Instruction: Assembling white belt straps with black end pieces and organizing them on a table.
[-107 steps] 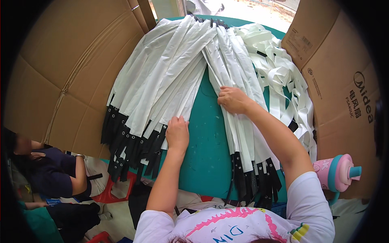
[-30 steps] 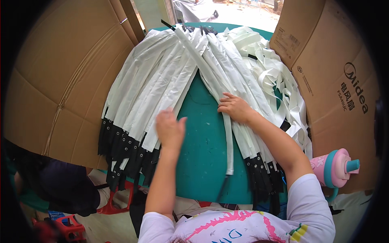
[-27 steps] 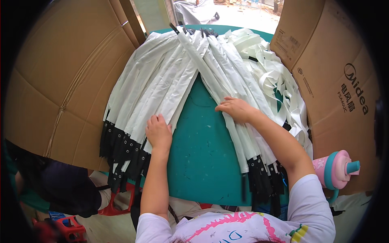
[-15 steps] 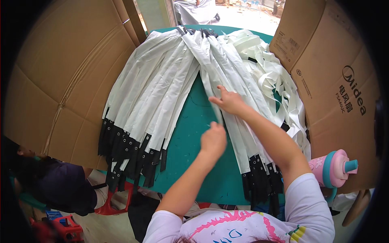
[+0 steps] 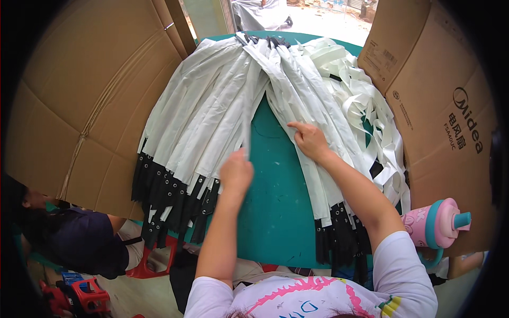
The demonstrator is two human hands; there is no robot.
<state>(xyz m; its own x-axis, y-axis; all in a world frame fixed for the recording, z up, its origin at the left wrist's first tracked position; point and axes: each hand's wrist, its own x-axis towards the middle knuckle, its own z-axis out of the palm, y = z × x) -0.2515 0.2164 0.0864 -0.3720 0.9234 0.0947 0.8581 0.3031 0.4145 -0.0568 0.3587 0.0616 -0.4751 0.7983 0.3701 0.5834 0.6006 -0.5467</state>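
Fanning out over the left half of a green table (image 5: 273, 222), the left pile (image 5: 191, 114) of long white strips is being separated from the right pile (image 5: 313, 103) by a wedge of green tabletop. Both piles are narrowing toward the far edge, where dark tips (image 5: 268, 40) are being bunched together. At the near side, the left pile is being edged by black ends (image 5: 161, 185) with metal eyelets, and the right pile is being finished by similar dark tails (image 5: 339, 230).

At the inner border of the left pile, a narrow white strip (image 5: 247, 124) is being gripped low down by the left hand (image 5: 236, 172), whose fingers are being kept curled; its outline is being softened by blur. The right hand (image 5: 311, 142) is being rested on the right pile, its index finger being pointed leftward and its other fingers being bent under; whether anything is being pinched there cannot be told.

Beyond the right pile, loose white ribbons (image 5: 366, 103) are being heaped in loops. The table is being flanked by a left cardboard panel (image 5: 79, 100) and a right cardboard panel (image 5: 424, 95). A pink bottle (image 5: 444, 225) is being seen near the right elbow, and a seated co-worker (image 5: 79, 238) is being partly hidden at lower left, near a red stool (image 5: 157, 262).
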